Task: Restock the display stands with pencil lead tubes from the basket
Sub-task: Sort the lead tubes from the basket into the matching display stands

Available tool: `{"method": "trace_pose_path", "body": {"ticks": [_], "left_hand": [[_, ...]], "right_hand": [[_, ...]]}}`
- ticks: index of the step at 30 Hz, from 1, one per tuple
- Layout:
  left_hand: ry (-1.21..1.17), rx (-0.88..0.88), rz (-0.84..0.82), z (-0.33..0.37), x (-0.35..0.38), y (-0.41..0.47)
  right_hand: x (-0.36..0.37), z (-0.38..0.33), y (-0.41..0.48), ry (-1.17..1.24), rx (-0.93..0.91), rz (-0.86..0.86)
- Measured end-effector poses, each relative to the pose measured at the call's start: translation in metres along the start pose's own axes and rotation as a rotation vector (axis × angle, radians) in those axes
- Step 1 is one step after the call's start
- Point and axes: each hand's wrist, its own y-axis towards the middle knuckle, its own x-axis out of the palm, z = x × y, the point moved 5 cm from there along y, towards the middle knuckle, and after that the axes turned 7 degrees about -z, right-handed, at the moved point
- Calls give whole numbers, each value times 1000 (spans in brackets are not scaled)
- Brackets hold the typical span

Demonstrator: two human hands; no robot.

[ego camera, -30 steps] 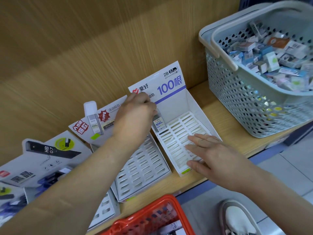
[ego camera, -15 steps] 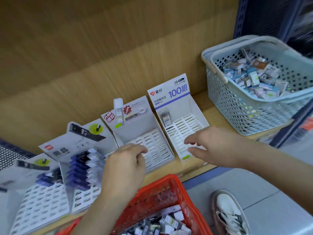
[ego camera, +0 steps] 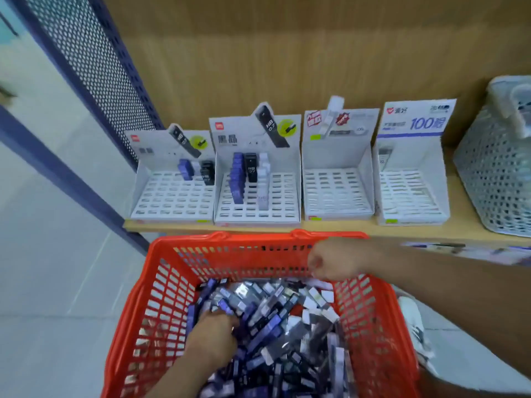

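Honestly, left hand (ego camera: 212, 337) is digging into the pencil lead tubes (ego camera: 275, 320) piled in the red basket (ego camera: 161, 285), fingers buried, can't tell its grip; right hand (ego camera: 333, 261) is hovering fisted, seemingly empty. Mixed types are risking a wrong pick for the display stands (ego camera: 337, 193).

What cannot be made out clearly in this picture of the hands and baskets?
Head view:
left hand: fingertips buried among tubes in the red basket; grip hidden.
right hand: motion blur hides any held item.
grey basket: cut off by right edge.
stand labels: small print blurred.
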Motion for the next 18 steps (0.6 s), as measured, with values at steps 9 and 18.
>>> {"method": "trace_pose_path", "body": {"ticks": [9,18], "left_hand": [[-119,-70,-106,-31,64,37],[-152,-162,-76,-46,58,62]], "right_hand": [[114,-26,106,24,31,-78],[141,-72,159,92,104,49]]}}
